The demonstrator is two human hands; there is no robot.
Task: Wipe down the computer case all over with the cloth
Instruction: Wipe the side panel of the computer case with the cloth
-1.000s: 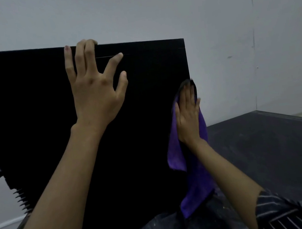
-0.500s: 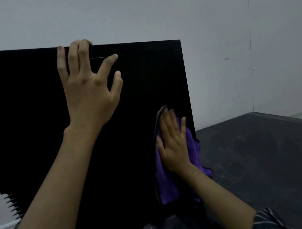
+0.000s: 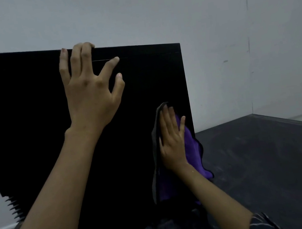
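Head cam is looking down two bare arms at a big black computer case [image 3: 31, 110] standing on a dark scuffed surface [image 3: 265, 157] in a corner of pale walls [image 3: 212, 30], with its broad side panel facing the wearer.

Left hand [image 3: 90, 95] is splayed wide and flat on the upper part of that panel, and a couple of fingertips reach the top edge. It isn't gripping anything. My guess is it's only there to brace the case so it doesn't rock or slide under the rubbing.

Right hand [image 3: 172, 142] is lower down near the panel's right edge, fingers straight and close together, palm pressing a purple cloth [image 3: 192, 147] against the case. The cloth is pinned there rather than clutched, and the slack hangs below the wrist and pokes out past the edge. A flat palm makes sense here, since it spreads the pressure over more fabric.

So the wipe looks mid-stroke on this one side. The other faces aren't visible, so I can't tell whether they've been done.

Some spiky fins [image 3: 15, 209] stick out at the lower left of the case, not sure what those are.
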